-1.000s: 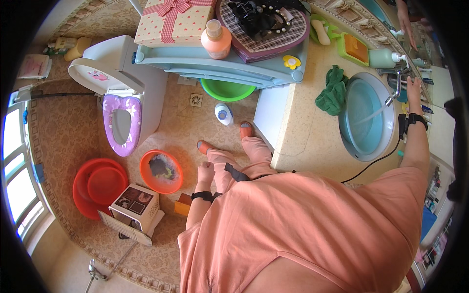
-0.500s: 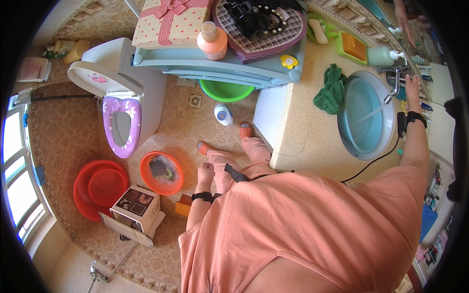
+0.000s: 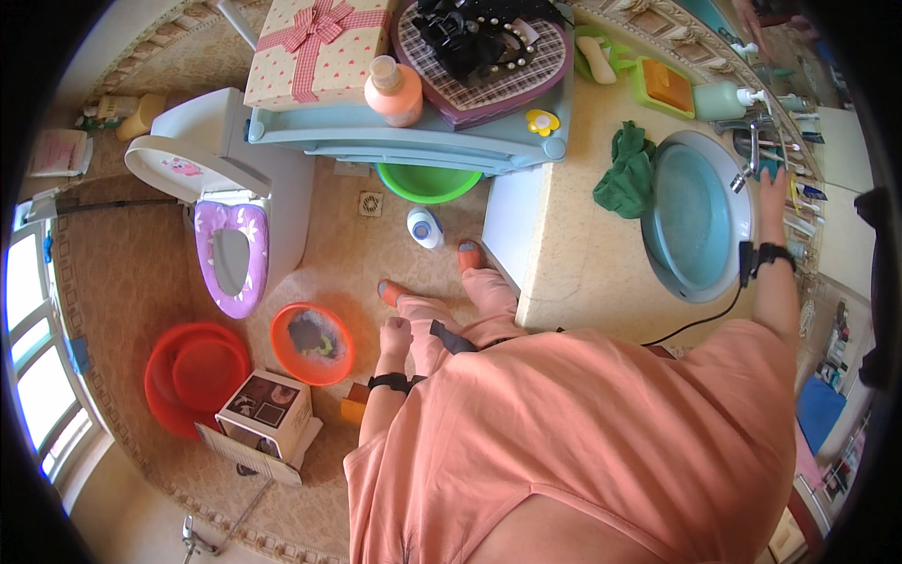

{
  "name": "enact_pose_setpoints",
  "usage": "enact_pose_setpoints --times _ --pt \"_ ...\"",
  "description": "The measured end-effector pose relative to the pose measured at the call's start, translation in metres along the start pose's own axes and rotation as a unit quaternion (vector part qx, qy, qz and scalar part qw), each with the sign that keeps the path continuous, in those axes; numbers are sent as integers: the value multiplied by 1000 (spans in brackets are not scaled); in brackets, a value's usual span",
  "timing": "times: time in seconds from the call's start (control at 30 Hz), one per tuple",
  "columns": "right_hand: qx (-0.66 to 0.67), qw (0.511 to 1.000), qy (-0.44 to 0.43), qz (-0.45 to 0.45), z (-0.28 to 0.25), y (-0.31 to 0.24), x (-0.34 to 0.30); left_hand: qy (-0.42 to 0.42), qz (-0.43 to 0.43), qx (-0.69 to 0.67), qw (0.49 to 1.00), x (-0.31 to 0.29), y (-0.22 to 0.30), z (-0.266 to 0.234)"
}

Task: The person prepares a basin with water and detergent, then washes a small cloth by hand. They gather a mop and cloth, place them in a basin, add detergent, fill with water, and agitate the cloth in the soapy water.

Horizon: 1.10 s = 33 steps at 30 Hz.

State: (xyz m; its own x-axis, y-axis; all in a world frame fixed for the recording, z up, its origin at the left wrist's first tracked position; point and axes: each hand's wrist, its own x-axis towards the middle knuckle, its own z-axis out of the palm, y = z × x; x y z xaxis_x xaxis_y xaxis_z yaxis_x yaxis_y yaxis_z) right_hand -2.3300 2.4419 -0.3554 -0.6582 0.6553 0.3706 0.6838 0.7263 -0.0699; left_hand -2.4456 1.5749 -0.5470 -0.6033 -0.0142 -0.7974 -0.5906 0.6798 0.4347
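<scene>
At the right, a light blue basin [image 3: 697, 226] of water sits in the white sink [image 3: 739, 246]. The silver tap [image 3: 747, 169] stands at the sink's far right edge, and no stream shows under its spout. My right hand [image 3: 772, 199] is just right of the tap, fingers stretched out, apparently holding nothing; I cannot tell whether a fingertip touches it. My left hand [image 3: 396, 336] hangs closed in a fist above my thigh, with nothing seen in it. A crumpled green cloth [image 3: 625, 171] lies on the counter left of the sink.
A soap dish [image 3: 663, 89] and a pump bottle [image 3: 722, 101] stand behind the sink. The blue shelf [image 3: 404, 141] carries boxes and an orange bottle [image 3: 394, 94]. On the floor are red basins [image 3: 162, 376], an orange basin [image 3: 345, 362], a carton [image 3: 272, 404] and a white bottle [image 3: 426, 228].
The water that ran from the tap into the blue basin has stopped. My right hand has drawn back from behind the tap toward me. My left hand stays in a fist.
</scene>
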Motion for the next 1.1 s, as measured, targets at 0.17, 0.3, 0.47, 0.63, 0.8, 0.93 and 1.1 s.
enact_pose_setpoints --times 0.17,0.3,0.47,0.63,0.8,0.93,1.1 --pt "230 825 -250 452 -8 8 -159 6 16 21 1000 2 7 -2" --pt "374 639 -177 649 -12 -4 -233 10 33 35 999 7 8 -7" --pt "416 502 -108 751 8 -9 -261 -5 53 59 997 12 14 -12" --pt "492 389 -166 761 8 -25 -265 2 56 54 997 10 25 -16" --pt "530 429 -143 717 -2 -48 -269 -2 32 76 997 12 32 -18" --pt "540 444 -123 704 -4 -58 -274 -1 63 91 994 11 35 -23" --pt "531 467 -111 698 -16 -66 -280 4 67 97 993 12 39 -30"
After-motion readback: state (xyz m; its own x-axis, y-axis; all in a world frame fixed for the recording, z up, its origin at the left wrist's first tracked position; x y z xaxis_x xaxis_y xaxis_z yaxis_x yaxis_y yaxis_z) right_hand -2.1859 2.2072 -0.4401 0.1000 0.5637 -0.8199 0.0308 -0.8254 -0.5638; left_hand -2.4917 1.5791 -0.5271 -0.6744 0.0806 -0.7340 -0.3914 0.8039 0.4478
